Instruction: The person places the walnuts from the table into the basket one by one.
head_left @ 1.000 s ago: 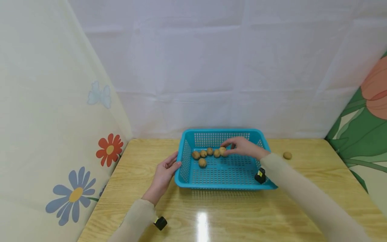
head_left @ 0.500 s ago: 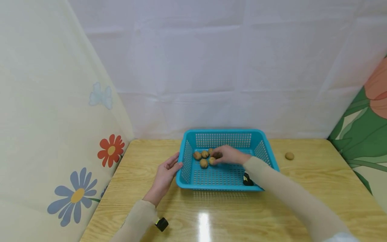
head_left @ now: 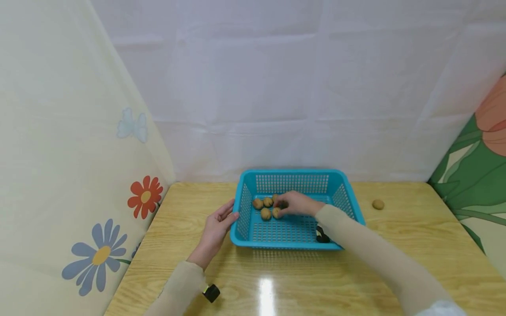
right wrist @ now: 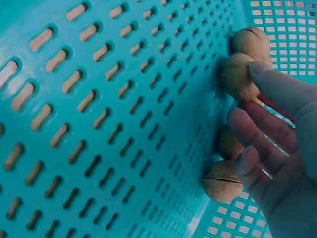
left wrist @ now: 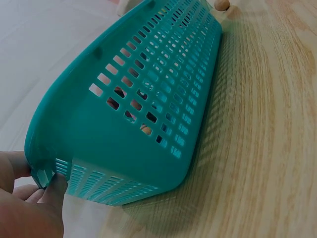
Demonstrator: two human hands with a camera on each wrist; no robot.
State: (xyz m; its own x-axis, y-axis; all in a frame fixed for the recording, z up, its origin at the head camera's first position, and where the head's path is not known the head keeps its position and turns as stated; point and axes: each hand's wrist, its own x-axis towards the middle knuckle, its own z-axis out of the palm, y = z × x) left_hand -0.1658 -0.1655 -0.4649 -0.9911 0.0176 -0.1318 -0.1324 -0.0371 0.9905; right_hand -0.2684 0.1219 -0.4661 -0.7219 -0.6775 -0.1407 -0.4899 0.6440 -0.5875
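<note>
A blue plastic basket (head_left: 292, 245) with slotted walls stands on the table, several walnuts lying toward its left end. My left hand (head_left: 214, 228) grips the basket's left rim, thumb on the near side; the left wrist view shows the fingers (left wrist: 55, 191) pinching the rim at a corner. Inside the basket, my right hand (head_left: 296, 203) pinches a walnut (right wrist: 238, 77) between the thumb and a mostly hidden finger. That walnut sits right beside another walnut (head_left: 265, 214) in the front row. The other walnuts (head_left: 258, 203) form a back row, partly covered by the right hand.
A single walnut (head_left: 378, 204) lies on the wooden table (head_left: 316, 281) to the right of the basket. A white cloth backdrop (head_left: 245, 87) rises close behind the basket. Printed panels with flowers flank the table on both sides.
My right hand has moved left and nearer inside the basket, carrying the walnut from the back row's right end to beside the front walnut. The left hand stays on the rim.
</note>
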